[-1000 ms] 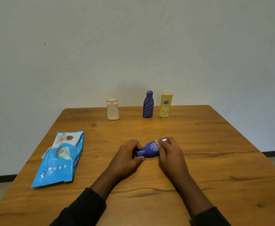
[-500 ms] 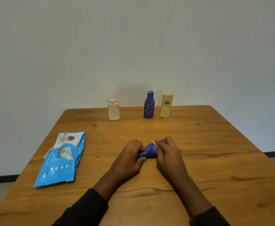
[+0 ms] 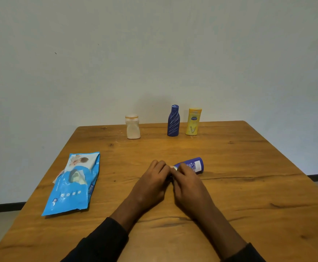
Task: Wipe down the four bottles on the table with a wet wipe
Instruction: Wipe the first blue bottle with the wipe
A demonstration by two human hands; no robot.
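A small dark blue bottle (image 3: 193,165) lies on its side on the wooden table (image 3: 230,195), base pointing right and away. My right hand (image 3: 190,188) curls its fingers over the bottle's near end. My left hand (image 3: 151,183) is curled against that same end, touching the right hand. A small white scrap (image 3: 174,167) shows between the fingers; I cannot tell if it is the wipe. At the table's far edge stand a white bottle (image 3: 133,126), a tall blue striped bottle (image 3: 173,121) and a yellow bottle (image 3: 193,121).
A light blue pack of wet wipes (image 3: 74,183) lies flat on the left side of the table. A plain wall stands right behind the far edge. Floor shows past the table's left and right sides.
The lying bottle has swung round, so its base now sticks out to the right of my right hand. Both hands have closed up against each other at its near end.
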